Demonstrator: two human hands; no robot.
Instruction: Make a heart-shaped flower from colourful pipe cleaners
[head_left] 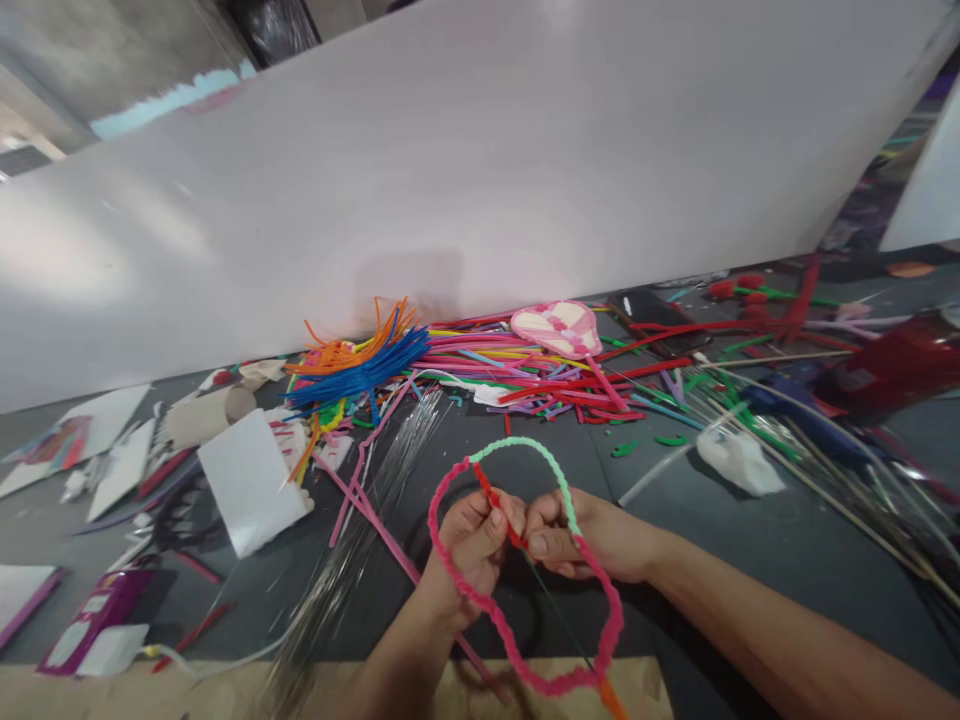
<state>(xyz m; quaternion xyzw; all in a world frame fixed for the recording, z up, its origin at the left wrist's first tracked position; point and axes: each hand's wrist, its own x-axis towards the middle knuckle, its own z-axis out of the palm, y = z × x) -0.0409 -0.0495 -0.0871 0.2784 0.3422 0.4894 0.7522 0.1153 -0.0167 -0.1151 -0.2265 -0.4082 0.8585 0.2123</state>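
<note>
My left hand [471,545] pinches a red pipe cleaner [491,490] that runs slantwise between both hands. From the other side, my right hand [570,535] grips the same red piece near its lower end. A thin dark green wire [559,605] stretches down from there toward the bottom of a large loop. That loop [504,632] is made of twisted pipe cleaners, deep pink around most of it and mint green along the top. It hangs around both hands. An orange piece [611,697] sticks out at its lower right.
Orange [360,352] and blue pipe cleaners [360,372] lie heaped before the white board [480,180]. A pink-and-cream heart-like piece [559,330] rests on the pile. Thin wires [375,510] lie left, with a white card [251,482] and purple box [97,615]. White crumpled material [739,460] sits right.
</note>
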